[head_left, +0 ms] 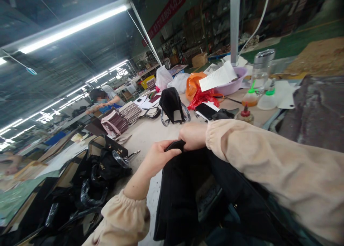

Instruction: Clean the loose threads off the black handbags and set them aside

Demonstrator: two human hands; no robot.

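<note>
A black handbag (178, 192) lies close to my body, partly under my right sleeve, its dark inside facing up. My left hand (158, 156) pinches the bag's far edge between thumb and fingers. Beside it, my right hand (192, 135) is closed on the same edge; its fingertips are hidden behind the fabric and the hand itself. Just beyond my hands another black bag (171, 102) stands upright on the table, with plastic-wrapped handles at its sides.
Several black handbags (99, 178) crowd the left side. Stacked panels (115, 122) sit farther back, near a co-worker (107, 97). To the right are a phone (205, 111), a purple basin (233, 83), glue bottles (249, 97), a glass flask (262, 72) and a metal post (234, 27).
</note>
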